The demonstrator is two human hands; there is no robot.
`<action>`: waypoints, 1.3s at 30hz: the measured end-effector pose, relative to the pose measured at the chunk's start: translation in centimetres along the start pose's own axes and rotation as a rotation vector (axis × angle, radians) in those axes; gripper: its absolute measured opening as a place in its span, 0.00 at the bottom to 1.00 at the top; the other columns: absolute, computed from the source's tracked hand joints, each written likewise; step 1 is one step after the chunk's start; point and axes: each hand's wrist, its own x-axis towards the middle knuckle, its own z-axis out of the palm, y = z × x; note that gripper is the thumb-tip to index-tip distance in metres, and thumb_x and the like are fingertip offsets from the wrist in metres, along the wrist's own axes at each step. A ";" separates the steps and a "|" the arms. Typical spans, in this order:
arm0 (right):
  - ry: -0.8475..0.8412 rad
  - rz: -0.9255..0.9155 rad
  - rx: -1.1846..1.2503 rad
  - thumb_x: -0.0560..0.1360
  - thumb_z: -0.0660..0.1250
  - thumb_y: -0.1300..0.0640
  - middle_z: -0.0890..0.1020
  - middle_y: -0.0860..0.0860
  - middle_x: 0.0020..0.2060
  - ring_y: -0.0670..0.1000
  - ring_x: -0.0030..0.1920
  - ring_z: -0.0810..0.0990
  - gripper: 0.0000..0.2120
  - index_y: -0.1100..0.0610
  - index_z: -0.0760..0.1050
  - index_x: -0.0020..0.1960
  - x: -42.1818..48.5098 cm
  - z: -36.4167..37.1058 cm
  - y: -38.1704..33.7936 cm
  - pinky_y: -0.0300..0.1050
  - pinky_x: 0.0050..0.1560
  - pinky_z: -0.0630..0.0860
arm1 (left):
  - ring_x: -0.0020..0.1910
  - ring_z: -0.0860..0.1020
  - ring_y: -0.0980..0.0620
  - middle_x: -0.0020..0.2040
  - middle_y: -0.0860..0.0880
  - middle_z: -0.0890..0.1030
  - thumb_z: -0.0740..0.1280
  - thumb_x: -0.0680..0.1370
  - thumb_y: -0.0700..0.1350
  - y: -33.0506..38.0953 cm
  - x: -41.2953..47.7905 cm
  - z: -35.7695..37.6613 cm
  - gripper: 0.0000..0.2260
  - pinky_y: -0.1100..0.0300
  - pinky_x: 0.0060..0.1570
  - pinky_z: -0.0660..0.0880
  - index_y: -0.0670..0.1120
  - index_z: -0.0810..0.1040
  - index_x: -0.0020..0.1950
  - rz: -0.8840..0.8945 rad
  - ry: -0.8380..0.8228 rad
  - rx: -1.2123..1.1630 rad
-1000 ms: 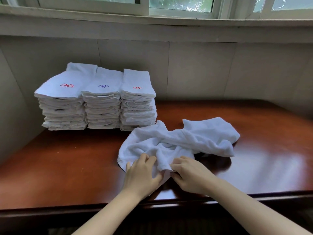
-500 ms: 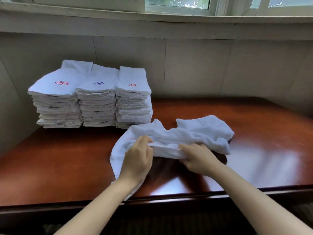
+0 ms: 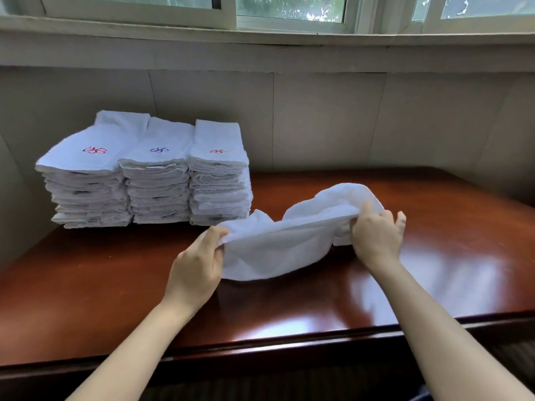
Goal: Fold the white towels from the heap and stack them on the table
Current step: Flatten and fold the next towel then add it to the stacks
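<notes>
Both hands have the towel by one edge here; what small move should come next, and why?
Probably draw the hands further apart and lift to pull the edge taut. The left hand and right hand each pinch the white towel, but it sags between them and bunches behind on the table, too crumpled to fold.

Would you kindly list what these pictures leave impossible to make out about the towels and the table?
- Head view: the heap the task names is out of frame.
- The towel held by the left hand and right hand sags, so its far part and any emblem are hidden by its own folds.
- The emblems on the folded stacks are too small to read.
- The table runs past the frame's left and right edges.
</notes>
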 end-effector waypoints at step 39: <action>-0.137 0.029 0.360 0.73 0.58 0.64 0.79 0.60 0.49 0.59 0.45 0.76 0.11 0.60 0.78 0.49 17.0 -11.6 -3.3 0.44 0.41 0.71 | 0.57 0.73 0.36 0.58 0.39 0.76 0.56 0.76 0.33 -4.7 22.3 -15.6 0.16 0.48 0.50 0.70 0.47 0.76 0.57 -0.342 -0.004 0.533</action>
